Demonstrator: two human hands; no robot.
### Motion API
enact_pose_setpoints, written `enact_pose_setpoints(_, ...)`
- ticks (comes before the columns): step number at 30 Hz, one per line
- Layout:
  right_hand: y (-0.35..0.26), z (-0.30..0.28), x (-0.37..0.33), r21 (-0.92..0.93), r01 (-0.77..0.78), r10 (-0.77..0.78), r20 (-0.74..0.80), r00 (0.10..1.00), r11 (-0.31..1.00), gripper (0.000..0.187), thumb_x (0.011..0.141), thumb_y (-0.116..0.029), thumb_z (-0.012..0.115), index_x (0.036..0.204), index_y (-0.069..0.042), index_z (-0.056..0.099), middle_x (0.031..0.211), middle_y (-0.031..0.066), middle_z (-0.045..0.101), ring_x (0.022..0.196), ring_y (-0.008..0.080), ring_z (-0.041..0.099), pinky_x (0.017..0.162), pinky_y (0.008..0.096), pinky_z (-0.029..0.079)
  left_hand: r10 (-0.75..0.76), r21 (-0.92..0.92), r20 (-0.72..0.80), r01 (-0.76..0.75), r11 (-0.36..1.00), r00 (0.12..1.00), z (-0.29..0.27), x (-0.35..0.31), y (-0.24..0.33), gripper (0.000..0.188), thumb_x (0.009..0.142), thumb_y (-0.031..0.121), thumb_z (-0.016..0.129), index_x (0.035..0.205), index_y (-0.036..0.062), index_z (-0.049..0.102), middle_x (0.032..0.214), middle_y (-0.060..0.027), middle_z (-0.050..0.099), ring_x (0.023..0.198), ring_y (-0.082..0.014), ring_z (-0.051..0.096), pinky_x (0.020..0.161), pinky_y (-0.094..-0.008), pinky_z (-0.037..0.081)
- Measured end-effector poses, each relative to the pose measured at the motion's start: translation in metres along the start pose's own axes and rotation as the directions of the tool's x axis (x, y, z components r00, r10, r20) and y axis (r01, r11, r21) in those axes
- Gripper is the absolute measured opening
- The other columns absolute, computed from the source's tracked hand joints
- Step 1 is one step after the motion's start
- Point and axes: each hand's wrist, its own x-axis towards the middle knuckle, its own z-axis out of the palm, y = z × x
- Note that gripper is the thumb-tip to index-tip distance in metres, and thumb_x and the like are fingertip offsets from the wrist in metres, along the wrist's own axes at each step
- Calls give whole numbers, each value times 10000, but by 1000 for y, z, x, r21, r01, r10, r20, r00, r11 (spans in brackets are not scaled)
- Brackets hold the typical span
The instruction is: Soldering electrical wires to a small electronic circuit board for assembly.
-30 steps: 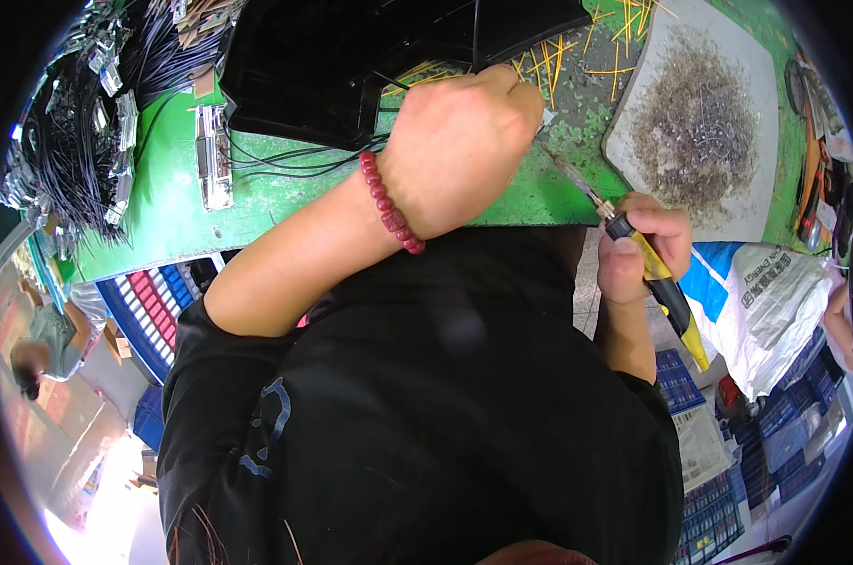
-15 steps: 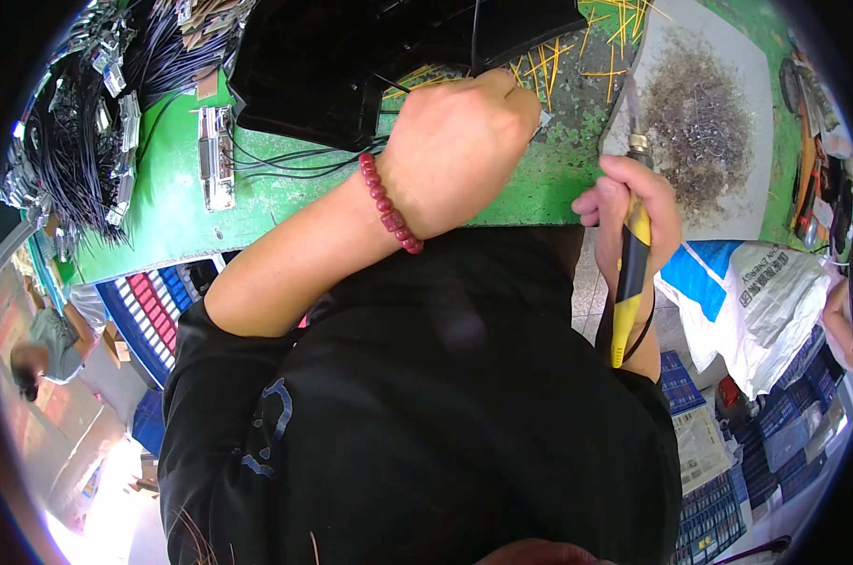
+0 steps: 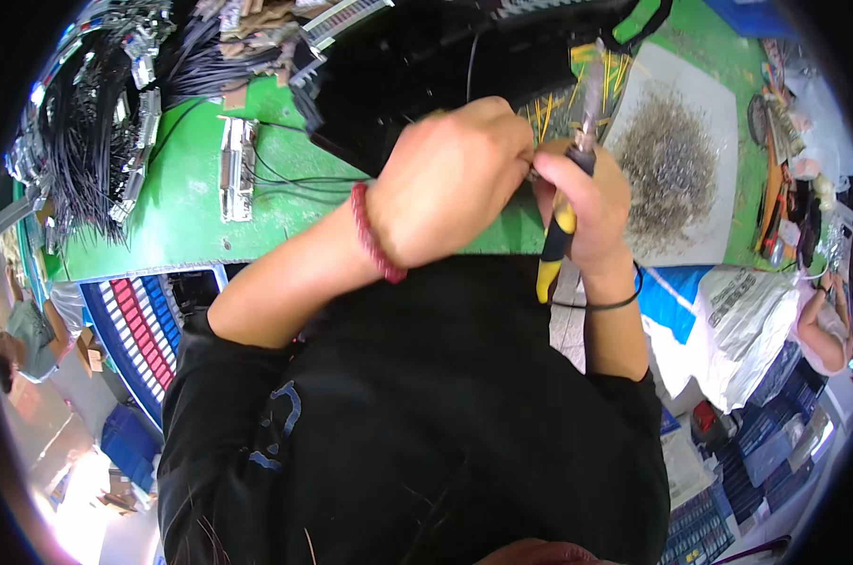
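A soldering iron [image 3: 556, 243] with a yellow and black handle is in my right hand [image 3: 601, 212], its metal tip pointing up and away from me. My left hand [image 3: 456, 184], with a red bead bracelet on the wrist, is closed, and its fingertips meet those of my right hand. What the left fingers pinch is hidden. Thin black cables [image 3: 323, 181] run from a silver metal part [image 3: 239, 169] on the green table toward my left hand. Just beyond that hand lies a large black plastic housing [image 3: 379, 89].
Bundles of black cables with metal ends [image 3: 92, 132] are heaped at the left. At the right, a pale board [image 3: 718, 207] carries grey-brown debris. Yellow sticks [image 3: 544, 115] are scattered behind my hands. A white sack [image 3: 737, 325] hangs below the table edge.
My right hand has moved left with the soldering iron, up to my left hand, so their fingers now meet. The view has shifted slightly.
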Motion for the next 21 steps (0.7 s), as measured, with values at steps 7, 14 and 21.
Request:
enact_pose_setpoints(7,-31,-7,36,109,40,-24,-151,988,993,397,854,47,662,1170,-62,449,980,184,661,772,287,662,702,398,555,232,356,-210,-147,923,950,-27,-8,16,460,661,-5,738,1106,73,654,1187,-114,561,763,-215,638,666,-321,546)
enact_pose_setpoints(14,-33,-3,61,179,79,1,-410,912,981,421,776,95,726,1098,-55,500,924,192,686,753,263,679,679,356,556,269,302,-301,-176,937,915,-65,-14,17,364,735,-73,671,1087,22,669,858,-122,657,730,-282,662,620,-342,540)
enact_pose_setpoints(21,-15,-36,50,383,-67,269,-502,822,921,476,817,116,669,1217,-13,444,914,138,638,815,240,671,787,353,543,205,234,-4,-199,952,979,-126,-15,9,264,822,-11,645,1076,51,678,827,-145,654,732,-325,643,648,-385,522)
